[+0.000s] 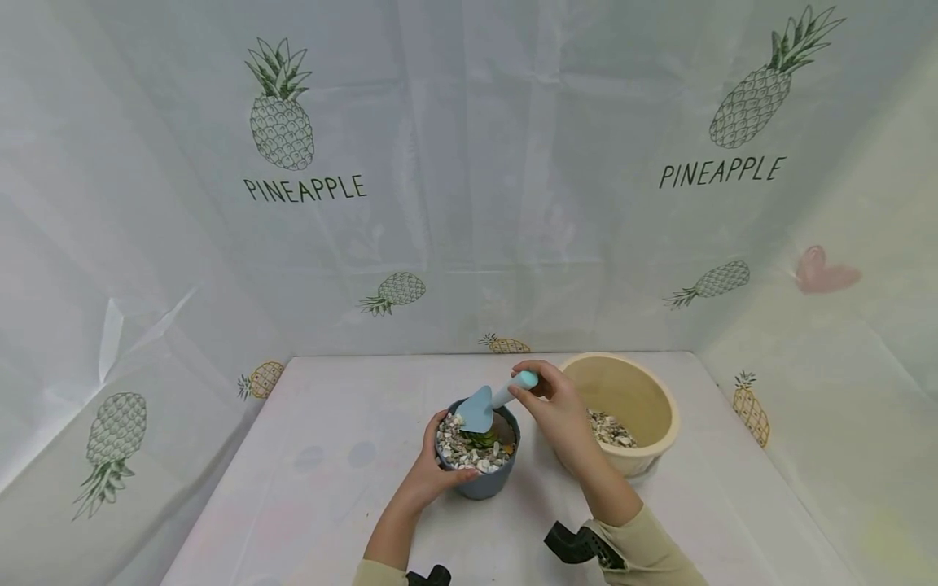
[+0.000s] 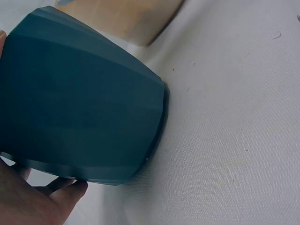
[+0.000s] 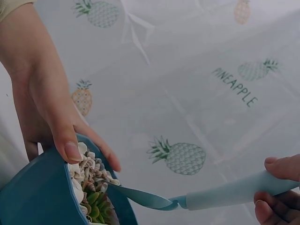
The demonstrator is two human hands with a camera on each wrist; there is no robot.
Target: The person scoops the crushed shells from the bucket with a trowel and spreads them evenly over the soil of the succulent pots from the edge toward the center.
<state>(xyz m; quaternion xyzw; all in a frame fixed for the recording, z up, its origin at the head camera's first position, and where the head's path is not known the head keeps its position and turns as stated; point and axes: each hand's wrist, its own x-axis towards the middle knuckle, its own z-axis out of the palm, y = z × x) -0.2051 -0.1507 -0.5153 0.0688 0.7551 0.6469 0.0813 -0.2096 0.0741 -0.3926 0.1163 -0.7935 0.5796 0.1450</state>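
A dark blue plant pot (image 1: 479,487) stands on the table, filled with pale pebbles (image 1: 456,449) around a small green succulent (image 1: 481,440). My left hand (image 1: 427,478) grips the pot by its left side, thumb at the near rim; the left wrist view shows fingers against the pot's wall (image 2: 79,98). My right hand (image 1: 554,404) pinches the handle of a light blue trowel (image 1: 478,409) between thumb and fingers. In the right wrist view the trowel's blade (image 3: 145,198) dips to the pebbles (image 3: 89,168) beside the succulent (image 3: 98,206).
A larger cream pot (image 1: 663,395) stands right of the blue pot, behind my right forearm, with loose pebbles (image 1: 611,430) in its bottom. A pineapple-printed sheet (image 1: 476,203) hangs behind and around the white table (image 1: 330,456).
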